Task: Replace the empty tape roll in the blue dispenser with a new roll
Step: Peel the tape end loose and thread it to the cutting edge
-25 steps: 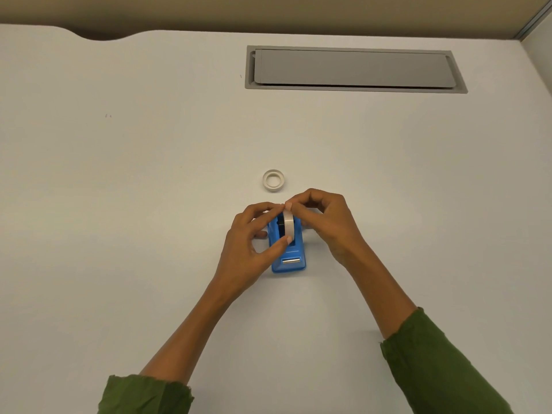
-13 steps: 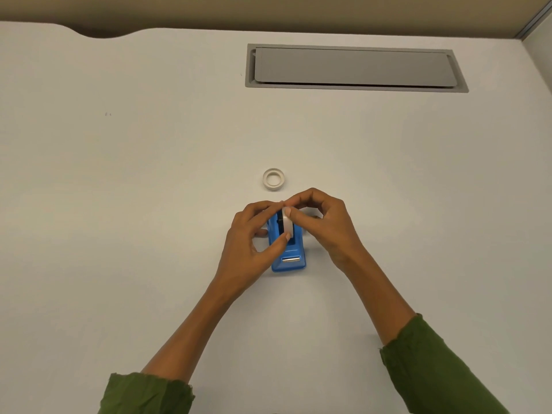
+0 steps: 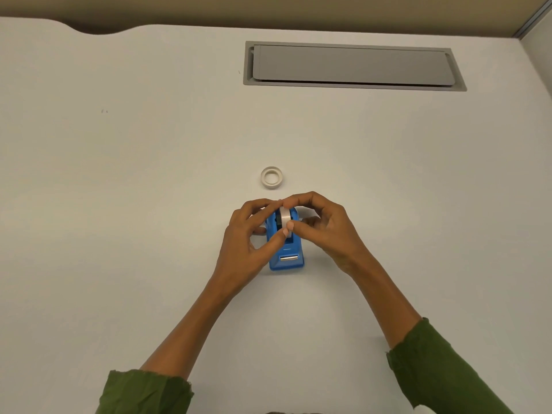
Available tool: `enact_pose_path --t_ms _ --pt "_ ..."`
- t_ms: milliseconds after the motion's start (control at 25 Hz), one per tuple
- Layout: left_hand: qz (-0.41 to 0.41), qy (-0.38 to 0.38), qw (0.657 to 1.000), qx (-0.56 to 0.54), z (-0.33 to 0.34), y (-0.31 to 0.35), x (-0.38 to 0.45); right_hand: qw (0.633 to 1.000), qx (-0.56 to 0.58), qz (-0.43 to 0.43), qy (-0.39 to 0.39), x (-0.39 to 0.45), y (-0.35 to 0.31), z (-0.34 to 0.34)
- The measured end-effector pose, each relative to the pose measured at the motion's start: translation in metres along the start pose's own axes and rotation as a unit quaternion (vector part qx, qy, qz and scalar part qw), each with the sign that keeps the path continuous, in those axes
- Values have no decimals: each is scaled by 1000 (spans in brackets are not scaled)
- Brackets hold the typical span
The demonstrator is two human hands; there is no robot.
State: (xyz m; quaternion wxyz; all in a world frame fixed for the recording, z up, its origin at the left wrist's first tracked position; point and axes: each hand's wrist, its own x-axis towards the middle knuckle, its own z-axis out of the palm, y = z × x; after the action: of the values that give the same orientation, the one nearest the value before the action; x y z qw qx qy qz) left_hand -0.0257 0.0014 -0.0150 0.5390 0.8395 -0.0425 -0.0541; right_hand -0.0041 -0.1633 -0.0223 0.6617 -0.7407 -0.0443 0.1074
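Hands meet over the blue dispenser (image 3: pixel 286 249) mid-worktop (image 3: pixel 119 204): left hand (image 3: pixel 245 243) and right hand (image 3: pixel 325 231) both pinch the new roll (image 3: pixel 285 218), seated upright in its cradle. Empty ring (image 3: pixel 271 177) lies just beyond. Risks: roll sits crooked off the hub; thumbs lose the tape end, which sticks back down.

White table (image 3: pixel 119 234), blue dispenser (image 3: pixel 286 258), empty roll (image 3: pixel 271 178), grey hatch (image 3: pixel 352 65)
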Motion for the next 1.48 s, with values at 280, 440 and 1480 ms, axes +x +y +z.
enact_pose_path --t_ms 280,440,1480 --pt "1 -10 1000 17 0 -2 0 998 2 14 55 7 0 6" --pt "8 -13 1000 12 0 -5 1 998 -6 13 69 10 -2 6" --pt "-1 -8 1000 3 0 -13 5 999 -32 1 -5 -1 1 -2"
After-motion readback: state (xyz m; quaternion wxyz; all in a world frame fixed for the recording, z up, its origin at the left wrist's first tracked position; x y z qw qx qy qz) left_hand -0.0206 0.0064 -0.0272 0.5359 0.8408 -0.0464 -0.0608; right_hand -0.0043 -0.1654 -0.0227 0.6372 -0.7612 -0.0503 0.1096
